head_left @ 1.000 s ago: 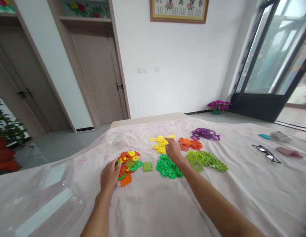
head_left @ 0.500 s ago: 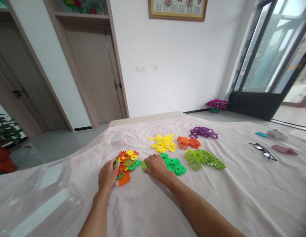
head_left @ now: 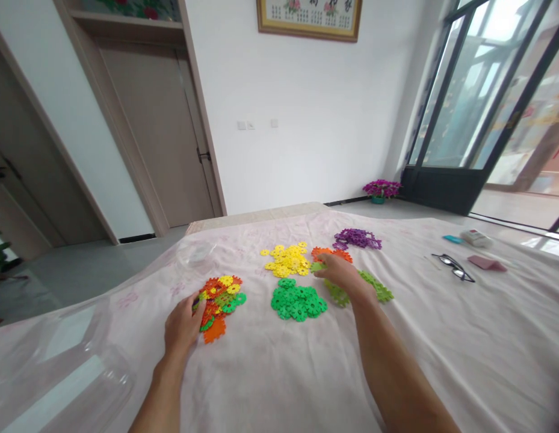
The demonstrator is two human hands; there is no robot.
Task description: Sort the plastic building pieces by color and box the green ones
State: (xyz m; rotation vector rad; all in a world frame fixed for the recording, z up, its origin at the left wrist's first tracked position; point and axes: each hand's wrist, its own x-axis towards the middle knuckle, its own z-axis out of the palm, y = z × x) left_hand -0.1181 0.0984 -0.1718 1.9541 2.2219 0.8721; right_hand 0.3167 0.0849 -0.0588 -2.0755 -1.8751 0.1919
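Note:
At the left edge of a mixed pile of plastic snowflake discs (head_left: pixel 222 294), in red, orange, yellow and green, my left hand (head_left: pixel 183 320) rests with its fingers curled. What lies between those fingers is mostly hidden. My right hand (head_left: pixel 340 272) pinches a light green snowflake disc (head_left: pixel 316 266) in front of the orange-red pile (head_left: pixel 336 254). It hangs over the left part of the light green pile (head_left: pixel 376 287) and hides some of it. Green discs (head_left: pixel 298 300) lie between my hands, with yellow discs (head_left: pixel 288 261) behind them.
Purple pieces (head_left: pixel 358 238) lie at the back. Clear plastic containers (head_left: pixel 96 385) stand at the left, with a small clear one (head_left: pixel 198 254) farther back. Glasses (head_left: pixel 455 267), a pink case (head_left: pixel 487 263) and a white packet (head_left: pixel 476 239) sit at the right on the cloth (head_left: pixel 270 373).
My right hand has moved right with a light green disc, from beside the green pile to the light green and orange-red piles. My left hand stays at the mixed pile. The view has turned right.

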